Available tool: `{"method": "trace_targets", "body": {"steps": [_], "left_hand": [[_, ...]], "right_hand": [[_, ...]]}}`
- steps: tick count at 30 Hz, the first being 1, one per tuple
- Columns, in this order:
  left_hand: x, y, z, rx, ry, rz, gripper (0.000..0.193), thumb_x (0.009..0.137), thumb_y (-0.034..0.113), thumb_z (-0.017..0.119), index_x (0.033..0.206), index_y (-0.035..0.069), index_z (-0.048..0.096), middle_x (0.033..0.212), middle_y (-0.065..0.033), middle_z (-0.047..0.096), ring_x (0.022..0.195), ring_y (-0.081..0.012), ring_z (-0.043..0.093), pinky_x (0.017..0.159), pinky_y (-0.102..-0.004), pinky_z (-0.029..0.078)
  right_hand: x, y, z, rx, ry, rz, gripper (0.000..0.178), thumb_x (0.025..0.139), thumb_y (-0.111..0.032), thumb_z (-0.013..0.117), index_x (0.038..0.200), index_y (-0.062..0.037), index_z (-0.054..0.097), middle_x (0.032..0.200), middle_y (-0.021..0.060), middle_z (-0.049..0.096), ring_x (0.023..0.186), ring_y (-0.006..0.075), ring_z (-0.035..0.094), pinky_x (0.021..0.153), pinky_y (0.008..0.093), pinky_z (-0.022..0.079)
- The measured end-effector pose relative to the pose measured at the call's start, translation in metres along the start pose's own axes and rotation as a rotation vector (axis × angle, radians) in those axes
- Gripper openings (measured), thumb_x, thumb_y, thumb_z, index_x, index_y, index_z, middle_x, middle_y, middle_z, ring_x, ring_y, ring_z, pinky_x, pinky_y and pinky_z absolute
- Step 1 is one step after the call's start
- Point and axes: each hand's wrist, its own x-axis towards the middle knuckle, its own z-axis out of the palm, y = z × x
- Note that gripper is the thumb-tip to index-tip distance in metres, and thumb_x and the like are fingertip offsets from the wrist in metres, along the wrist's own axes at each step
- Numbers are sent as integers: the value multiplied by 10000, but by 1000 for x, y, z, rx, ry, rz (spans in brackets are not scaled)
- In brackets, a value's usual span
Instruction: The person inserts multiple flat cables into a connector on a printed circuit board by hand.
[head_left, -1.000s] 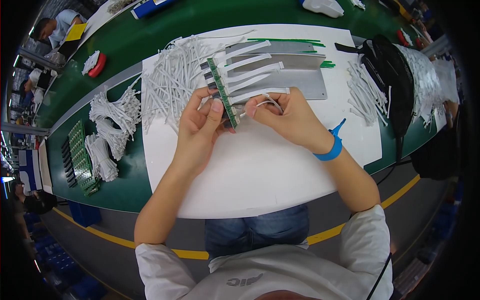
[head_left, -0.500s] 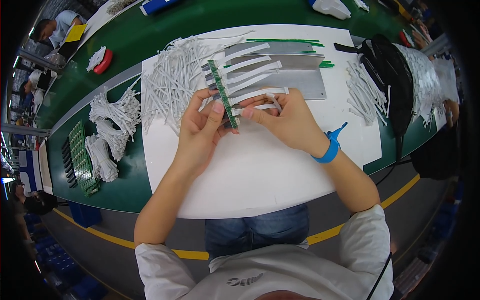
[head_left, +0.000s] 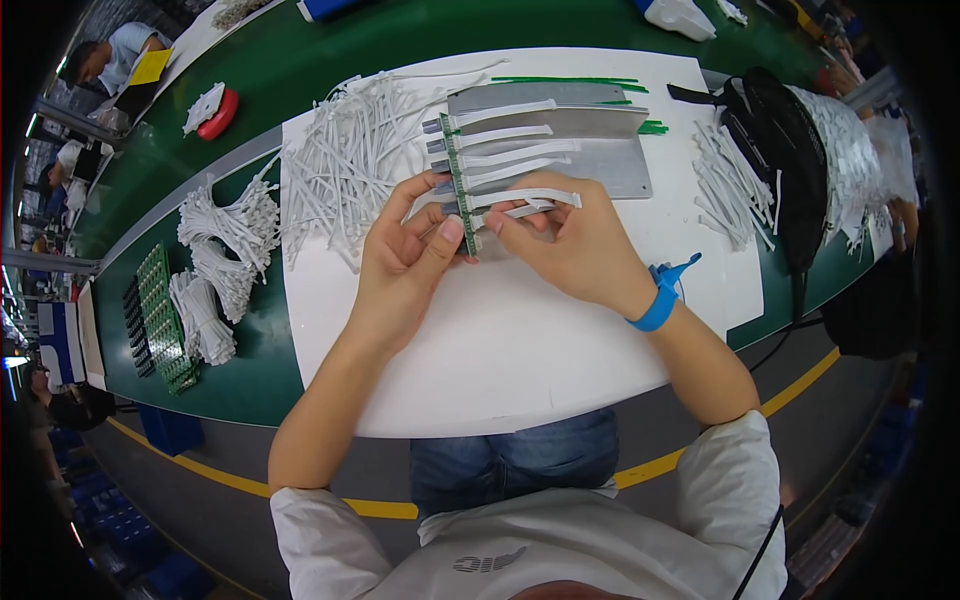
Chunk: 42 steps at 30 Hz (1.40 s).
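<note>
Over the white work sheet [head_left: 520, 350], my left hand [head_left: 405, 255] is closed round the lower end of a narrow green circuit board [head_left: 455, 168], held nearly upright. Several flat white ribbon cables [head_left: 505, 134] stick out to the right from its connectors, while dark parts line its left side. Pinched in my right hand [head_left: 580, 250] is a white ribbon cable [head_left: 522, 210] beside the board's lower connectors; my fingers partly hide its end, so I cannot tell whether it is seated. A blue strap [head_left: 655, 308] circles my right wrist.
A loose heap of white cables [head_left: 345, 150] lies left of the board. Behind it rests a grey metal plate [head_left: 620, 165]. Cable bundles [head_left: 230, 225] and green board panels [head_left: 160, 310] are farther left; a black bag [head_left: 775, 150] is right. A person [head_left: 120, 60] sits at far left.
The board has turned more upright and shifted slightly right, its cables swinging with it. My right hand stays at its lower end. On the green surface behind, the red-and-white item and others have slid right.
</note>
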Motion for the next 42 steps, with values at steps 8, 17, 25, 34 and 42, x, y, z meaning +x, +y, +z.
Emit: {"method": "trace_targets", "body": {"steps": [8,17,25,34,42], "left_hand": [[3,-4,0,-61,76,8,384,932,68,583,1279,17,427,1097,-78,601,948,-111,581,801,-263,494],[4,-5,-4,-28,56,8,316,916,68,609,1199,-18,500,1101,-72,597,958,-101,581,822,-247,495],[4,-11,-2,-32,49,5,319,928,86,596,1211,-11,484,1116,-78,608,993,-119,585,872,-267,473],[4,-12,-1,-135,41,-41,291,927,29,575,1202,-22,492,1098,-73,601,969,-100,583,863,-237,486],[4,-12,-1,-160,34,-60,287,928,22,570,1201,-19,493,1105,-74,600,976,-97,583,873,-236,484]], "right_hand": [[0,1,5,200,72,-1,134,820,-16,693,943,37,679,830,18,663,722,17,524,602,165,422],[0,-7,1,37,40,1,110,798,-27,701,893,27,689,769,-17,651,665,4,464,551,163,376],[2,-8,-2,64,13,33,114,776,-18,709,877,30,690,823,21,687,685,13,523,583,159,424],[1,-1,-1,141,0,116,241,786,-3,718,988,51,598,954,97,678,856,109,644,720,209,528],[1,2,2,188,92,61,182,754,-63,703,883,63,677,841,84,693,733,67,607,632,197,480]]}}
